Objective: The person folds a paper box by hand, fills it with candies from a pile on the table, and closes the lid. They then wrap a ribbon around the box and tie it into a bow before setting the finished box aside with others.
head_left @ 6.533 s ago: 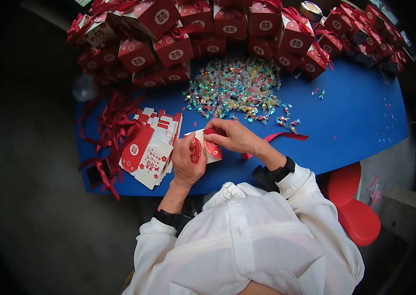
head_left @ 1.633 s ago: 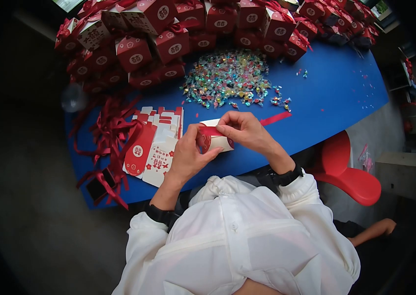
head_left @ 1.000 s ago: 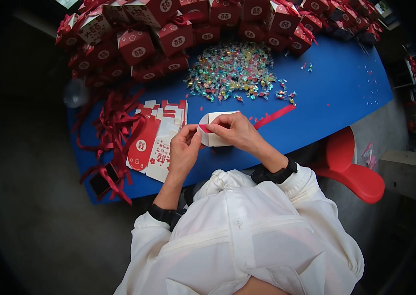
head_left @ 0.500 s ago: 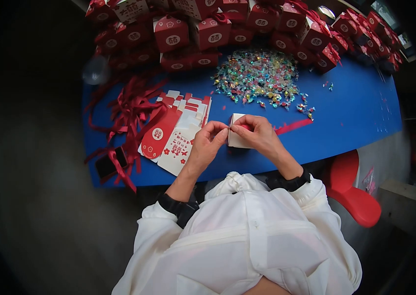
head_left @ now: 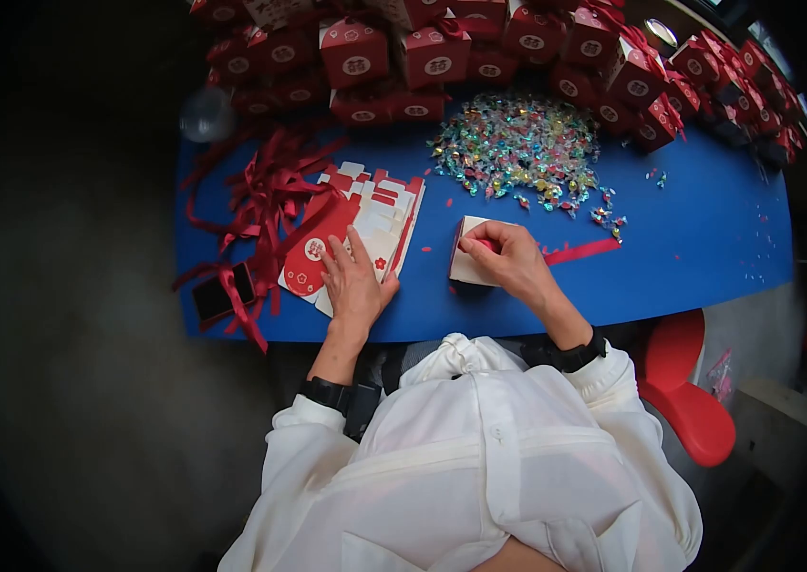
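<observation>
A small white-and-red box (head_left: pixel 469 271) stands near the table's front edge. My right hand (head_left: pixel 516 262) is over its top, thumb and fingers pinched on a red ribbon (head_left: pixel 583 252), whose tail runs out to the right across the blue table. The hand hides much of the box and the ribbon's other end. To the left, my left hand (head_left: pixel 356 289) rests with fingers spread on a stack of flat printed box cards (head_left: pixel 386 221). A red card (head_left: pixel 306 262) with a white round emblem lies beside its fingertips. Nothing is gripped in that hand.
A heap of wrapped candies (head_left: pixel 518 148) lies beyond the box. Loose red ribbons (head_left: pixel 275 181) tangle at the left, some over a dark phone-like object (head_left: pixel 215 297). Finished red boxes (head_left: pixel 354 52) are piled along the back. A red chair (head_left: pixel 688 405) stands at the right.
My left hand has left the box and moved left onto the flat cards, its fingers now spread. My right hand stays at the box. The whole view has shifted slightly.
</observation>
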Available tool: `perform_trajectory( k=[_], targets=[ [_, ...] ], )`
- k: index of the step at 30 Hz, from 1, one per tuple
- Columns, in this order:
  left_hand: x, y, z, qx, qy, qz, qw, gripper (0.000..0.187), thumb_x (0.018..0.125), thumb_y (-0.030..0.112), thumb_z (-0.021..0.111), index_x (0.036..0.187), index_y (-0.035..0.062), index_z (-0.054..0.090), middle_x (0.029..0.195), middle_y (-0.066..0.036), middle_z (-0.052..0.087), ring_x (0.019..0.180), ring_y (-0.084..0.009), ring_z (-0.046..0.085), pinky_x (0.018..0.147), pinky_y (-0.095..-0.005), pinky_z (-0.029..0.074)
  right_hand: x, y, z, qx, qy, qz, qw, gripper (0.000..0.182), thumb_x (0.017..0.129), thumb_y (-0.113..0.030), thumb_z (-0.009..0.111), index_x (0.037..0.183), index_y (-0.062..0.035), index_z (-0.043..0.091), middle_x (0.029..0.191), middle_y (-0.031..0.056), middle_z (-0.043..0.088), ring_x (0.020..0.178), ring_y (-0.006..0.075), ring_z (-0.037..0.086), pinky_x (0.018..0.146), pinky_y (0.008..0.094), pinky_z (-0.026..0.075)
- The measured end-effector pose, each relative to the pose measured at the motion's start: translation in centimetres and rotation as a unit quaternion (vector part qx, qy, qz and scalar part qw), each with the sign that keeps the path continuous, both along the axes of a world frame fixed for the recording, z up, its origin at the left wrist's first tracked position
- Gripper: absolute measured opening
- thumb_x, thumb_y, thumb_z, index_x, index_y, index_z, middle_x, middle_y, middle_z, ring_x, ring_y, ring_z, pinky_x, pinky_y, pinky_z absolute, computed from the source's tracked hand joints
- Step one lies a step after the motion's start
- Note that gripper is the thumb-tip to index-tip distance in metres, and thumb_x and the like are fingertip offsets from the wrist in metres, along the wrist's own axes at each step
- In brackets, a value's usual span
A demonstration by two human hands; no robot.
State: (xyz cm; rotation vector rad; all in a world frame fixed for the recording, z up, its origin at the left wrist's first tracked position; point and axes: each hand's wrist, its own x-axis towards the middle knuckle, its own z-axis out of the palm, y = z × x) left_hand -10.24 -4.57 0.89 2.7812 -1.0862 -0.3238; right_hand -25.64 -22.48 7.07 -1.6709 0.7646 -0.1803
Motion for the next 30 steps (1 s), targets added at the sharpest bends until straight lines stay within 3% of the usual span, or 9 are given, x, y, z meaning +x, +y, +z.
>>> perform_trajectory(
  k=[6, 13, 15, 16, 17, 19, 20, 24, 30],
  targets=[
    [1.4, 0.3, 0.5, -0.107, 0.032, 0.015, 0.994, 0.090, 0.071, 0.030, 0.069, 0.142, -0.0041, 0.025, 0.130, -0.036, 0.041, 0.119, -0.0512, 0.043, 0.097, -0.0479, 0.043, -0.5, -0.4, -0.3, -0.005, -0.015, 0.002, 1.000, 0.023, 0.086, -0.022, 0.065, 0.090, 0.0008, 0.068, 0.076, 0.0071, 0.067, 0.069, 0.0113, 0.062, 0.064, 0.0269, 0.049],
    [0.5, 0.3, 1.2, -0.114, -0.055, -0.053, 0.991, 0.074, 0.076, 0.027, 0.069, 0.136, -0.0025, 0.038, 0.127, -0.030, 0.047, 0.113, -0.0451, 0.050, 0.091, -0.0465, 0.046, -0.5, -0.6, -0.4, -0.004, -0.022, 0.009, 1.000, 0.025, 0.086, -0.024, 0.065, 0.089, 0.0009, 0.068, 0.076, 0.0076, 0.067, 0.069, 0.0122, 0.062, 0.064, 0.0280, 0.049],
    [-0.6, -0.4, 2.3, -0.203, 0.038, -0.048, 0.977, 0.049, 0.080, 0.017, 0.068, 0.123, -0.0018, 0.053, 0.116, -0.023, 0.055, 0.104, -0.0390, 0.056, 0.087, -0.0425, 0.048, -0.5, -0.6, -0.4, -0.002, -0.023, 0.004, 1.000, 0.026, 0.086, -0.025, 0.065, 0.089, 0.0008, 0.068, 0.076, 0.0077, 0.067, 0.069, 0.0123, 0.062, 0.064, 0.0281, 0.049],
    [-1.3, -1.2, 2.9, -0.294, 0.121, -0.033, 0.947, 0.032, 0.081, 0.009, 0.068, 0.111, -0.0005, 0.062, 0.103, -0.015, 0.060, 0.093, -0.0287, 0.061, 0.078, -0.0353, 0.051, -0.5, -0.6, -0.4, 0.007, -0.029, -0.001, 1.000, 0.027, 0.085, -0.025, 0.065, 0.089, 0.0007, 0.068, 0.075, 0.0076, 0.067, 0.068, 0.0122, 0.062, 0.064, 0.0280, 0.049],
    [-2.0, -1.9, 3.8, -0.295, 0.125, -0.032, 0.947, 0.032, 0.081, 0.009, 0.068, 0.111, -0.0005, 0.062, 0.103, -0.015, 0.060, 0.093, -0.0287, 0.061, 0.078, -0.0353, 0.051, -0.6, -0.6, -0.4, 0.016, -0.034, -0.005, 0.999, 0.027, 0.085, -0.026, 0.065, 0.089, 0.0007, 0.068, 0.075, 0.0076, 0.067, 0.068, 0.0122, 0.062, 0.063, 0.0279, 0.049],
    [-3.3, -3.3, 5.5, -0.350, 0.349, -0.079, 0.866, 0.036, 0.082, 0.007, 0.068, 0.117, 0.0026, 0.060, 0.103, -0.007, 0.060, 0.090, -0.0145, 0.061, 0.073, -0.0241, 0.050, -0.7, -0.7, -0.9, 0.028, -0.030, -0.004, 0.999, 0.027, 0.085, -0.026, 0.065, 0.089, 0.0006, 0.068, 0.074, 0.0072, 0.067, 0.067, 0.0117, 0.061, 0.063, 0.0277, 0.048],
    [-3.6, -4.0, 5.5, -0.356, 0.337, -0.101, 0.866, 0.036, 0.081, 0.007, 0.069, 0.115, 0.0035, 0.061, 0.099, -0.004, 0.061, 0.088, -0.0118, 0.060, 0.074, -0.0232, 0.050, -0.6, -0.7, -1.0, 0.042, -0.029, -0.006, 0.999, 0.027, 0.085, -0.026, 0.065, 0.089, 0.0005, 0.068, 0.073, 0.0068, 0.067, 0.066, 0.0112, 0.061, 0.063, 0.0275, 0.048],
    [-4.4, -5.3, 5.1, -0.343, 0.349, -0.091, 0.867, 0.030, 0.083, 0.006, 0.066, 0.112, 0.0007, 0.061, 0.096, -0.004, 0.063, 0.085, -0.0109, 0.061, 0.073, -0.0234, 0.050, -0.9, -0.7, -0.7, 0.040, -0.034, -0.007, 0.999, 0.027, 0.084, -0.027, 0.066, 0.088, 0.0005, 0.068, 0.072, 0.0056, 0.066, 0.065, 0.0100, 0.061, 0.063, 0.0268, 0.048],
    [-3.7, -4.9, 4.3, -0.397, 0.510, 0.047, 0.761, 0.018, 0.089, 0.005, 0.055, 0.103, -0.0051, 0.061, 0.089, -0.007, 0.066, 0.076, -0.0095, 0.062, 0.071, -0.0247, 0.052, -0.5, -0.4, -0.3, 0.051, -0.016, -0.015, 0.998, 0.028, 0.081, -0.028, 0.067, 0.085, -0.0002, 0.070, 0.072, 0.0053, 0.066, 0.066, 0.0102, 0.061, 0.062, 0.0263, 0.048]
  ],
)
